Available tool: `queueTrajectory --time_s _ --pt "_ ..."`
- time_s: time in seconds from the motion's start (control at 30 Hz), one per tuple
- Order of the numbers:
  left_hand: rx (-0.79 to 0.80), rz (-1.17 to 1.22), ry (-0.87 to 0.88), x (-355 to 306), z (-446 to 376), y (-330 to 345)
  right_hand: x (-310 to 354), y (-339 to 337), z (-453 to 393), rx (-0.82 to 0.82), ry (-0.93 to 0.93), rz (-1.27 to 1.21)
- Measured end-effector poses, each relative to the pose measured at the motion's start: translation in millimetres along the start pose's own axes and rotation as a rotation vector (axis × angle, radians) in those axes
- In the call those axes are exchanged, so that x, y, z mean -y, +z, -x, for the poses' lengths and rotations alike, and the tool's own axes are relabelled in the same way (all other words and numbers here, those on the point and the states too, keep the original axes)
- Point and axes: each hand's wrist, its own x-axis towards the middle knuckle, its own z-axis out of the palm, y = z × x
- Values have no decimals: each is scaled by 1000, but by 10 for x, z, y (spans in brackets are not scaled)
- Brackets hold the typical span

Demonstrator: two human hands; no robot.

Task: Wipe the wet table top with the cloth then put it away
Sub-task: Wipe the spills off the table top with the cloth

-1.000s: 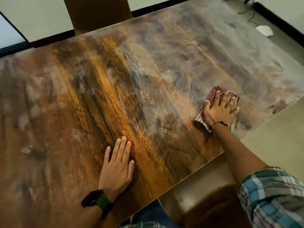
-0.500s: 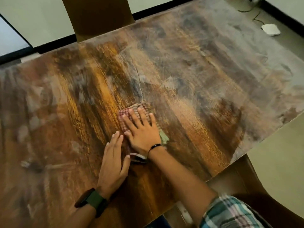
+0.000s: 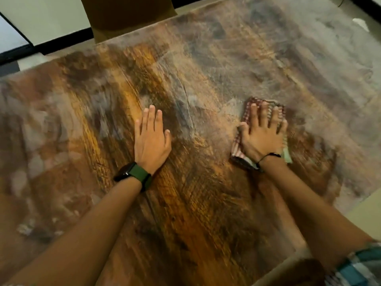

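I see a brown chair back (image 3: 125,15) at the top edge of the frame, pushed against the far side of the table top (image 3: 206,203). Pale floor (image 3: 51,19) and a dark baseboard strip (image 3: 61,41) run across the upper left. In the upper right corner a small white object (image 3: 359,23) lies on the floor, too blurred for me to name. At the lower right another chair's brown edge (image 3: 288,269) pokes in beside my plaid sleeve (image 3: 358,265), both cut off by the frame.

The whole picture is smeared, so the wood grain and the greyish streaks on the surface are hard to read.

My right hand (image 3: 262,137) lies flat with fingers spread, pressing down on the checked cloth (image 3: 237,149) right of centre; the hand covers most of the cloth, leaving only its edges showing. My left hand (image 3: 151,141), wearing a green-strapped watch (image 3: 134,175), rests palm down with straight fingers on bare wood at centre, well apart from the cloth.
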Motion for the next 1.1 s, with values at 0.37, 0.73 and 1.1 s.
queueTrajectory --time_s 0.37,0.73,1.1 --pt "-27 -87 -98 433 -62 -24 1773 241 -297 37 -506 3" --pt "-28 -113 -87 458 -74 -10 910 292 460 -45 -460 13" --pt "-7 -140 -90 441 -81 -2 1229 208 -38 7 -356 4"
